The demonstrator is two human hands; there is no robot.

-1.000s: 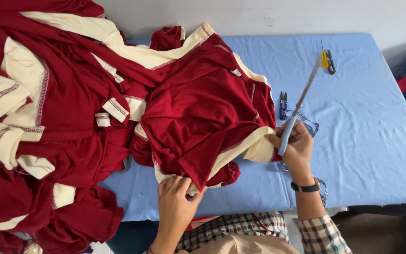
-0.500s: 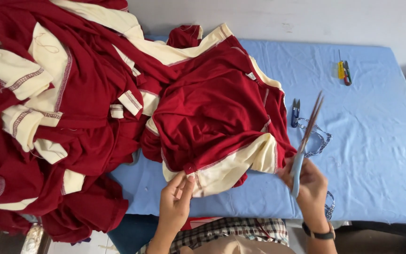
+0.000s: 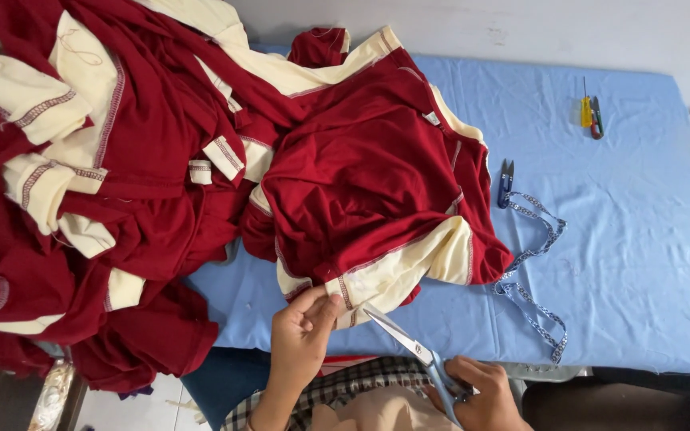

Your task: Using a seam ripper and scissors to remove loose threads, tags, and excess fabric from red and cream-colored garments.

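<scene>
Pinching the cream hem of the maroon garment (image 3: 369, 191) at the near table edge, the left hand (image 3: 301, 339) holds the cloth taut so the scissors (image 3: 413, 351), gripped closed-fisted by the right hand (image 3: 485, 395), can reach it with blades parted.

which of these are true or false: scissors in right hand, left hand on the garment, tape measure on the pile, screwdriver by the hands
1. The right hand holds the scissors. True.
2. The left hand pinches the garment at its cream hem. True.
3. The tape measure lies on the pile. False: it lies on the blue table, right of the garment.
4. The screwdriver lies by the hands. False: it lies at the table's far side.
</scene>
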